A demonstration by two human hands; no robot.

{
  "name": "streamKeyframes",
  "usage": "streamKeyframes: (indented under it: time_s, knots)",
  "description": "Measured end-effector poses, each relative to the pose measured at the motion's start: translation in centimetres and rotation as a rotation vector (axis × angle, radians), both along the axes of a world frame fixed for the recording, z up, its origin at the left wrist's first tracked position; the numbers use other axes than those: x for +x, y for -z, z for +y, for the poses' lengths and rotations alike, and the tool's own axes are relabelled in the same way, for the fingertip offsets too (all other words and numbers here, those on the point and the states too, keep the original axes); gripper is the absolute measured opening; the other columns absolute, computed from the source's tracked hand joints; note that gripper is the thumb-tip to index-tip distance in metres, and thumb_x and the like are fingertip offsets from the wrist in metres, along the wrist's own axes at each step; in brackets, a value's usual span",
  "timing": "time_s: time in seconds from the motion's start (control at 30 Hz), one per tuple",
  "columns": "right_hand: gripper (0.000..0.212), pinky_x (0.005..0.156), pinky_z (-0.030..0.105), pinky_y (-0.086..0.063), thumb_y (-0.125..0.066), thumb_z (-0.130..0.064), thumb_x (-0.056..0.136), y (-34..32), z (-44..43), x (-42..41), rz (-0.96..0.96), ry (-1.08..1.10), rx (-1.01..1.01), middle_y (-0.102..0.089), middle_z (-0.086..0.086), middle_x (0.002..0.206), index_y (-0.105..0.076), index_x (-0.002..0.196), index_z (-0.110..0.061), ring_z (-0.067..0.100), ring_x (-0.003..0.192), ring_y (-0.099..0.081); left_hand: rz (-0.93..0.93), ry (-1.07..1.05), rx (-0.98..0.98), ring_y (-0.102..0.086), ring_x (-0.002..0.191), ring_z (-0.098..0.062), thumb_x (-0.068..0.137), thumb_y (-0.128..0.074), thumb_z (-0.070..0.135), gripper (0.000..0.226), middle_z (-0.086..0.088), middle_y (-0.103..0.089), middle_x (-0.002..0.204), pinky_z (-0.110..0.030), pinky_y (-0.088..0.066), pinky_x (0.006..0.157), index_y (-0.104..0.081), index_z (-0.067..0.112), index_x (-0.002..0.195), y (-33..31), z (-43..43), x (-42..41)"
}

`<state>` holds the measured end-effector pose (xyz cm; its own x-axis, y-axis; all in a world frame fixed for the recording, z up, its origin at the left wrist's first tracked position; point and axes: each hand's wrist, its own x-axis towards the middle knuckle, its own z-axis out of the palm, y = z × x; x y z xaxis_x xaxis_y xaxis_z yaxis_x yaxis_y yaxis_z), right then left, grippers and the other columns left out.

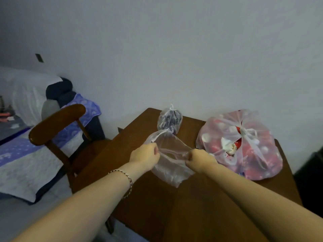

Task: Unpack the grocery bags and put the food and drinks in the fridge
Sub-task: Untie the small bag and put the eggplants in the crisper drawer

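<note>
A thin clear plastic bag lies on the brown wooden table. My left hand grips its left handle and rim. My right hand pinches the opposite rim, so the mouth is stretched between them. The bag looks limp; I cannot make out anything inside. Behind it stands a small knotted clear bag holding something dark. To the right sits a large tied translucent bag full of red and white packets.
A wooden chair stands left of the table. Beyond it is a bed with a blue and white cover. The table backs onto a white wall. A dark object stands at the right edge.
</note>
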<state>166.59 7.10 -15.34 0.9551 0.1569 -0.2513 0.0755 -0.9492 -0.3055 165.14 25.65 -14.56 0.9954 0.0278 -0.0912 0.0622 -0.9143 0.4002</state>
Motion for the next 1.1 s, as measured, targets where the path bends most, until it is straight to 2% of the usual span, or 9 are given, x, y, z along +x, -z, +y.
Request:
streamKeyframes:
  time_s: [0.07,0.13,0.2,0.3,0.43,0.6,0.83,0.93,1.1]
  knots:
    - [0.022,0.065,0.031,-0.044,-0.049,-0.032,0.092,0.7,0.2,4.3,0.012,-0.005,0.019,-0.057,0.005,0.083,-0.051,0.077,-0.016,0.025,0.076,-0.056,-0.021,-0.044,-0.046,-0.062,0.086,-0.013,0.096,-0.048,0.027,0.014,0.005,-0.062,0.099,-0.026,-0.054,0.073,-0.056,0.025,0.109,0.6,0.1,4.7]
    - [0.022,0.075,0.035,-0.051,-0.05,-0.033,0.092,1.5,0.5,7.5,0.036,-0.006,0.031,-0.063,0.008,0.096,-0.06,0.096,-0.014,0.027,0.088,-0.061,-0.027,-0.058,-0.081,-0.06,0.083,-0.012,0.096,-0.049,0.026,0.014,0.005,-0.062,0.101,-0.021,-0.048,0.065,-0.056,0.024,0.109,1.2,0.3,8.1]
    - [0.03,0.087,0.037,-0.051,-0.054,-0.032,0.091,2.7,0.8,10.5,0.061,0.009,0.002,-0.059,0.008,0.113,-0.059,0.113,-0.012,0.027,0.101,-0.06,-0.025,-0.038,-0.091,-0.06,0.082,-0.011,0.096,-0.049,0.025,0.013,0.004,-0.062,0.101,-0.02,-0.046,0.062,-0.056,0.023,0.107,2.2,0.7,11.6]
    - [0.046,0.097,0.039,-0.046,-0.06,-0.038,0.088,5.2,1.4,15.9,0.103,0.063,-0.063,-0.046,0.01,0.127,-0.048,0.125,-0.012,0.028,0.115,-0.05,-0.007,0.003,-0.07,-0.06,0.087,-0.012,0.095,-0.051,0.026,0.016,0.004,-0.059,0.107,-0.027,-0.054,0.073,-0.056,0.023,0.11,3.8,1.3,18.0]
    - [0.075,0.106,0.043,-0.035,-0.067,-0.049,0.08,8.5,2.5,22.2,0.211,0.102,-0.111,-0.034,0.008,0.139,-0.035,0.139,-0.016,0.029,0.13,-0.035,0.077,0.065,-0.052,-0.058,0.099,-0.016,0.094,-0.052,0.026,0.027,0.001,-0.056,0.118,-0.031,-0.052,0.082,-0.053,0.02,0.121,5.8,1.9,27.5]
    - [0.038,0.104,0.036,-0.037,-0.05,-0.019,0.093,11.3,3.1,27.8,0.242,0.062,-0.2,-0.046,0.008,0.137,-0.048,0.131,-0.015,0.027,0.126,-0.046,0.097,0.16,0.027,-0.055,0.109,-0.022,0.091,-0.056,0.03,0.04,-0.002,-0.051,0.126,-0.038,-0.052,0.086,-0.047,0.018,0.128,8.9,1.0,38.6]
    - [0.025,0.087,0.038,-0.049,-0.039,-0.023,0.097,10.5,-1.5,34.6,0.088,0.486,-0.091,-0.063,0.009,0.114,-0.049,0.117,-0.013,0.028,0.104,-0.061,0.001,0.108,-0.031,-0.053,0.114,-0.022,0.084,-0.067,0.036,0.062,-0.006,-0.052,0.126,-0.033,-0.05,0.087,-0.039,0.013,0.134,13.2,-3.4,49.7]
    - [0.023,0.088,0.042,-0.049,-0.04,-0.02,0.098,10.0,-2.7,36.0,-0.067,0.716,0.142,-0.064,0.013,0.11,-0.051,0.114,-0.009,0.031,0.098,-0.061,0.061,-0.042,-0.143,-0.056,0.109,-0.027,0.092,-0.057,0.026,0.045,-0.01,-0.056,0.123,-0.038,-0.05,0.088,-0.041,0.01,0.132,14.5,-4.1,51.0]
    - [0.03,0.096,0.043,-0.04,-0.037,-0.011,0.097,8.8,-2.7,38.8,-0.252,0.989,0.446,-0.057,0.022,0.121,-0.044,0.126,-0.007,0.039,0.111,-0.053,0.134,-0.094,-0.44,-0.049,0.071,-0.016,0.099,-0.042,0.015,0.026,-0.011,-0.058,0.101,-0.022,-0.039,0.055,-0.053,0.009,0.121,15.1,-2.6,50.6]
